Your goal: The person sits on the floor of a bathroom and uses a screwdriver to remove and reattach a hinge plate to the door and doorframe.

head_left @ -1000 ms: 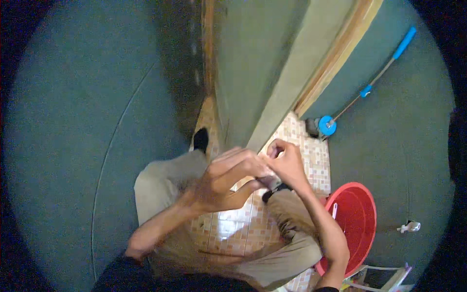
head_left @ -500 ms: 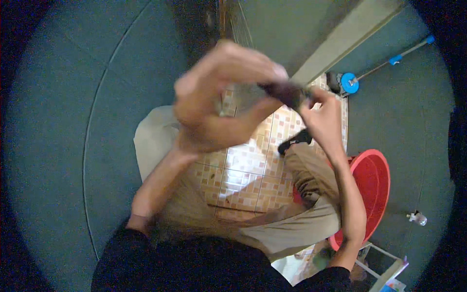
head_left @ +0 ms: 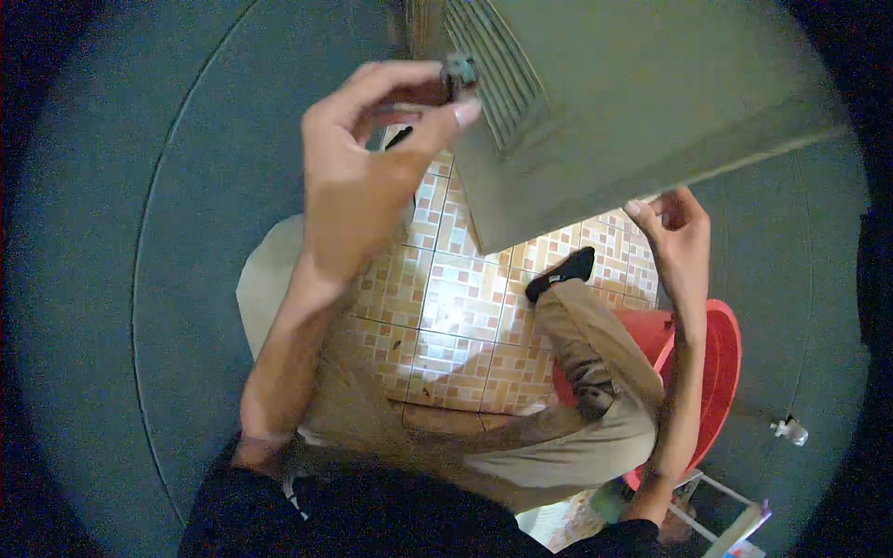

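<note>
My left hand [head_left: 358, 167] is raised, its thumb and fingers pinching a small dark piece with a grey-green top [head_left: 458, 76]. The piece's exact kind cannot be made out. Behind it stands a grey-green door [head_left: 642, 102] with a slatted vent [head_left: 498, 70]. Farther right, my right hand [head_left: 684, 228] grips the door's edge between thumb and bent fingers. Some of those fingers are hidden behind the edge.
A red plastic tub [head_left: 724, 372] stands beside my right forearm. A small clear bottle or fitting [head_left: 791, 430] is on the dark wall at right. My legs and a black shoe [head_left: 561, 274] are above the patterned tile floor [head_left: 456, 316]. A white rack [head_left: 726, 511] stands lower right.
My hands, close together at a dark piece before, have moved apart. The left went up and left with a small piece; the right is now at the door's edge. The door has swung nearer.
</note>
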Demonstrator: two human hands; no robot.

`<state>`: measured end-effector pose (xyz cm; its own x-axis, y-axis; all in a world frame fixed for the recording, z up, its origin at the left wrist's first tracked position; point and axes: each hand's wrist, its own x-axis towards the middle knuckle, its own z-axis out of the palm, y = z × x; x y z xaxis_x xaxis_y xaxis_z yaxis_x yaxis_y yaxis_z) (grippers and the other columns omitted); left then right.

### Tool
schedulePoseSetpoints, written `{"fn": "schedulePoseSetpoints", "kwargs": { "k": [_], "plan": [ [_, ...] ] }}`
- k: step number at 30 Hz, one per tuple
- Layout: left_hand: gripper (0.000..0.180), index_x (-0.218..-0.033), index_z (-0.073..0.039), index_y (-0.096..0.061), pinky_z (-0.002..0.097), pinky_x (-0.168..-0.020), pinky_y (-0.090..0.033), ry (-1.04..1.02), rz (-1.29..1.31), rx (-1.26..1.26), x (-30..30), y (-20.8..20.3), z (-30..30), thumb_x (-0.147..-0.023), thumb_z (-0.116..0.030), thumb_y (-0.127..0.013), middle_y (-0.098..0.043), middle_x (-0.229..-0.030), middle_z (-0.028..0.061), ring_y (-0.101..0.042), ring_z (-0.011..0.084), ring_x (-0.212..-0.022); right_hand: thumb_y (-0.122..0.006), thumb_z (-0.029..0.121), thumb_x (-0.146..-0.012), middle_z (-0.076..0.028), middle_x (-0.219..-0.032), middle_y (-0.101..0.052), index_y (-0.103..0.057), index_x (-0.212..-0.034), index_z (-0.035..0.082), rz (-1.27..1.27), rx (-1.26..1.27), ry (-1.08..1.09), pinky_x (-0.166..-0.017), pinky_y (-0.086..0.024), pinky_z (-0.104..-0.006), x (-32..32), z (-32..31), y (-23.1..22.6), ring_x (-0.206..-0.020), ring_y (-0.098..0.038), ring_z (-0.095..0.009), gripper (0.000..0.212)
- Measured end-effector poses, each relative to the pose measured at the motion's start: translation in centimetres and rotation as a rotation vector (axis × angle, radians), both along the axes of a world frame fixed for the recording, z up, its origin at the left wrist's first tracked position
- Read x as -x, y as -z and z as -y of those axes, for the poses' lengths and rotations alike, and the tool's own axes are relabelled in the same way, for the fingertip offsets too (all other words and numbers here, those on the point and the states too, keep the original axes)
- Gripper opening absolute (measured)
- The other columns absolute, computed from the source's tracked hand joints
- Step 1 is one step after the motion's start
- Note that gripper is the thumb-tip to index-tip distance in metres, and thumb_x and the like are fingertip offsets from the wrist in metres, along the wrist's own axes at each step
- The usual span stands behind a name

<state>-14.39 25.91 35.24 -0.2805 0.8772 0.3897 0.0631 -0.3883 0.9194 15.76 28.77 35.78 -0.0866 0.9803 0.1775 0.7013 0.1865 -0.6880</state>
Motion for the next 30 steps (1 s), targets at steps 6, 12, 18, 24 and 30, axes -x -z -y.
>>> {"fn": "schedulePoseSetpoints", "kwargs": {
  "k": [6,12,18,24,30],
  "plan": [
    [0.02,-0.097,-0.001,-0.073,0.0249,-0.078,-0.048,-0.019,-0.177,0.037,-0.2,0.1,-0.3,-0.082,-0.013,-0.079,-0.072,-0.084,0.0042,-0.063,0.0092,-0.08,-0.077,0.023,-0.086,0.003,-0.065,-0.051,-0.07,-0.091,0.001,-0.023,0.083,0.034,-0.056,-0.036,-0.0254,-2.0,-0.4,-0.3,-0.061,-0.044,-0.007,0.024],
    [0.018,-0.094,-0.004,-0.073,0.028,-0.075,-0.053,-0.132,-0.411,0.08,-0.1,1.3,-0.7,-0.079,-0.012,-0.079,-0.074,-0.09,0.0095,-0.071,0.0169,-0.083,-0.077,0.023,-0.082,-0.006,-0.069,-0.057,-0.068,-0.092,-0.002,0.099,-0.131,0.012,-0.065,-0.042,-0.0317,-2.0,0.3,-0.6,-0.068,-0.053,-0.017,0.028],
    [0.018,-0.095,-0.006,-0.073,0.0284,-0.075,-0.051,-0.094,-0.439,0.139,-0.3,0.1,-0.5,-0.078,-0.009,-0.079,-0.074,-0.087,0.0074,-0.069,0.0149,-0.081,-0.082,0.035,-0.077,-0.014,-0.066,-0.054,-0.055,-0.066,0.001,0.272,-0.131,0.125,-0.069,-0.043,-0.0432,0.6,0.4,-2.0,-0.068,-0.055,-0.031,0.045],
    [0.014,-0.091,-0.003,-0.07,0.0366,-0.073,-0.052,-0.083,-0.43,0.211,-0.2,0.1,-0.7,-0.079,-0.01,-0.075,-0.072,-0.085,0.0117,-0.07,0.026,-0.08,-0.085,0.034,-0.073,-0.012,-0.055,-0.056,-0.051,-0.047,0.002,0.274,-0.169,0.139,-0.067,-0.042,-0.0423,1.9,1.1,-2.2,-0.063,-0.053,-0.031,0.053],
    [0.016,-0.097,-0.003,-0.068,0.0357,-0.072,-0.053,-0.119,-0.35,0.225,0.4,1.5,-1.4,-0.082,-0.007,-0.072,-0.072,-0.083,0.0114,-0.071,0.0254,-0.077,-0.083,0.023,-0.074,-0.011,-0.05,-0.054,-0.055,-0.052,0.0,0.339,-0.268,-0.067,-0.064,-0.041,-0.0389,4.0,1.9,-2.3,-0.056,-0.051,-0.027,0.043]
  ]
}}
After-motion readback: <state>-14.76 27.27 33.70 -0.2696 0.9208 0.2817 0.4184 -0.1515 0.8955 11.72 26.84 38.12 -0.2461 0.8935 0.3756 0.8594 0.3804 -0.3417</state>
